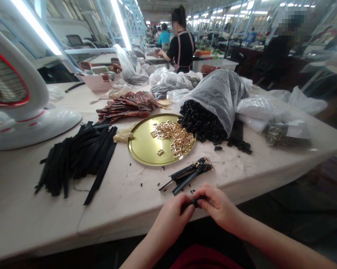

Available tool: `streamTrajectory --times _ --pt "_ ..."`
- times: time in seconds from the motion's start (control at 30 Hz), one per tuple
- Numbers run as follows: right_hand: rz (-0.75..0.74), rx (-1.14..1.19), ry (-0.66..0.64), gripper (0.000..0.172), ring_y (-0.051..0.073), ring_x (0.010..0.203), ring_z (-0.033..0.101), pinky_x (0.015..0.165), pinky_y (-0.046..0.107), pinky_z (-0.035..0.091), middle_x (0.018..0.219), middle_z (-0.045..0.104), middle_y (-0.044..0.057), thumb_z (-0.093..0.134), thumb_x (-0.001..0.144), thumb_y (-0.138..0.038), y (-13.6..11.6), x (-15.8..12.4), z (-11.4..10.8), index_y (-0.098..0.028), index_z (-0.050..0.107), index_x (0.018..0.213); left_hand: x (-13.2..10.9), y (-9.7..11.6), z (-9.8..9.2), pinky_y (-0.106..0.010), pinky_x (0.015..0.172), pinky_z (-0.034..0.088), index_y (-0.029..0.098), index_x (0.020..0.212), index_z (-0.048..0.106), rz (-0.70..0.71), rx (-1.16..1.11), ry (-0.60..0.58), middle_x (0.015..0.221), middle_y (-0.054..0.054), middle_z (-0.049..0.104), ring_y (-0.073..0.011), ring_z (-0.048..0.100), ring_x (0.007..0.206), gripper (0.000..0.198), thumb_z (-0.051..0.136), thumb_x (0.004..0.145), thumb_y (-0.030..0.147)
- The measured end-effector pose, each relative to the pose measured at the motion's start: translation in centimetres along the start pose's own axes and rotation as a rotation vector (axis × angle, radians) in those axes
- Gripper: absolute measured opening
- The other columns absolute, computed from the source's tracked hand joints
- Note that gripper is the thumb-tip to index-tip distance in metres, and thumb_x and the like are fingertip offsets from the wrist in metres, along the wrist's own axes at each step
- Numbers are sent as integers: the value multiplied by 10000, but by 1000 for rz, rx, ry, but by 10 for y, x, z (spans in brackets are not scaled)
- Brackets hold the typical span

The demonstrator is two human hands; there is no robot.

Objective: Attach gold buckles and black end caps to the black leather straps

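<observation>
Pinching a short black strap [194, 203] from both ends with left hand [171, 216] and right hand [218, 207], fingers curled tight on it, knuckles up, wrists angled inward. Held over the table edge [123, 224], nearer than the gold tray [146, 147], just past the buckled straps [189, 173] lying before that tray.

Straps [75, 157] L of tray [142, 146]

head view | worn on the person | faces forward and down over the table [22, 216] | left hand [172, 215] and right hand [217, 205] close below
</observation>
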State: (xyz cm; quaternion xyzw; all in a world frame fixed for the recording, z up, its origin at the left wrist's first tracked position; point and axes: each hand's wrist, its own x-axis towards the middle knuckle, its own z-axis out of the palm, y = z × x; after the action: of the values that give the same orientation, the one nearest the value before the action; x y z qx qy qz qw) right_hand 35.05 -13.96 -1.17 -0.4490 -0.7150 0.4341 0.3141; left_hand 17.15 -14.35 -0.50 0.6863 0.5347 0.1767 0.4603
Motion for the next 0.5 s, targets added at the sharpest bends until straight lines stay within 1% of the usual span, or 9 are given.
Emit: streamTrajectory --times 0.1,0.23,0.33,0.37,0.43,0.5 --pt "37 -9 -3 164 170 825 550 736 294 441 897 588 36 533 795 -186 4 18 -5 -197 543 958 9 1 -11 -254 573 358 190 795 596 -27 71 51 738 -35 645 -178 558 659 174 457 784 293" --pt "72 -60 23 45 167 736 561 668 285 442 781 597 22 539 789 -216 9 40 -13 -186 549 822 27 9 -26 -250 554 349 193 762 612 1 157 66 727 -36 653 -180 565 654 175 468 771 293" --pt "51 -128 51 72 178 733 565 665 296 442 774 602 27 522 798 -256 10 56 -23 -193 552 820 47 16 -32 -251 536 353 192 781 627 37 175 77 696 -39 656 -180 569 636 213 439 786 293" --pt "41 -155 58 95 183 741 568 667 298 443 787 605 31 507 807 -275 11 63 -27 -197 551 838 55 17 -33 -253 534 358 193 807 632 50 191 98 720 -45 661 -184 572 644 232 430 794 307" --pt "16 -254 94 144 191 760 570 672 305 438 822 610 39 471 823 -302 15 77 -34 -203 548 895 70 18 -33 -269 542 371 194 847 636 77 285 175 776 -69 669 -202 580 674 301 395 819 371" --pt "-35 -433 116 164 204 767 565 683 321 422 835 608 49 466 816 -300 25 93 -38 -205 561 910 83 15 -30 -294 552 382 185 864 642 90 455 218 784 -94 668 -225 587 681 368 352 840 411"
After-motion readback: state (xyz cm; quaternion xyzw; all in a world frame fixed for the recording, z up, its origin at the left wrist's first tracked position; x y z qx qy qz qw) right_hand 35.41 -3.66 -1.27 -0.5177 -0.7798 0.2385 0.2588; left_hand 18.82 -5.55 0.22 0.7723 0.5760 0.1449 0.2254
